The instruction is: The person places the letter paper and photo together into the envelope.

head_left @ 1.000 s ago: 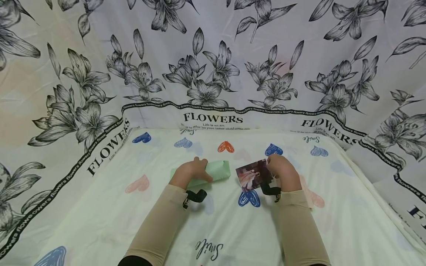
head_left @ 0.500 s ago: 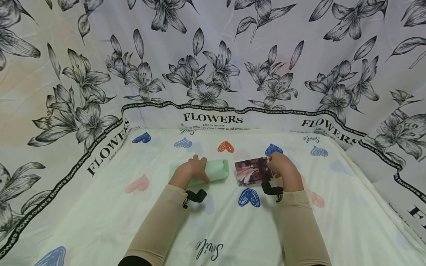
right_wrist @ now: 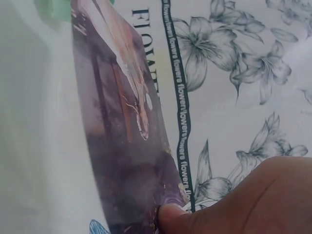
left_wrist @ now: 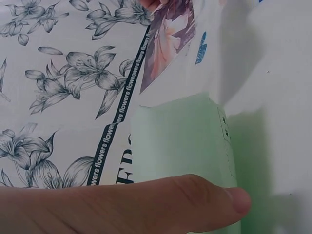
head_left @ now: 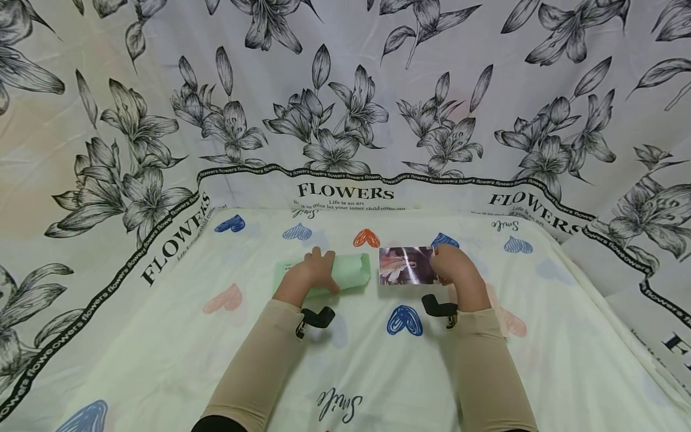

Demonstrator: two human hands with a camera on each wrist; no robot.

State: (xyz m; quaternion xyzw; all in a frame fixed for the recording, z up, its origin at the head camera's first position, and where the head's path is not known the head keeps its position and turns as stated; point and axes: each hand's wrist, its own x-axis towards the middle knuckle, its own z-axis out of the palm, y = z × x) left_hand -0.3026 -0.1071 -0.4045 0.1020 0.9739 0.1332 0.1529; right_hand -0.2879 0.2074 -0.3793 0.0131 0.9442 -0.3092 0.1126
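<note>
Lily-printed fabric [head_left: 345, 36] rises behind a heart-patterned sheet [head_left: 216, 360]

Black line-drawn lilies and the word "FLOWERS" mark the hanging fabric; below it, the pale sheet carries hearts and upside-down "Smile" lettering. On the sheet's middle lies a light-green packet [head_left: 351, 271], grasped by the left hand [head_left: 310, 276], thumb along its near side and fingers over the top. To the packet's right, just beside it with a narrow gap, is a glossy photo card [head_left: 407, 266] in dark purple and pink, its long side running left to right. Its right end is pinched by the right hand [head_left: 459, 273]; whether the card touches the sheet I cannot tell. One blue scribbled heart [head_left: 404, 321] shows on the near side of the card.
</note>
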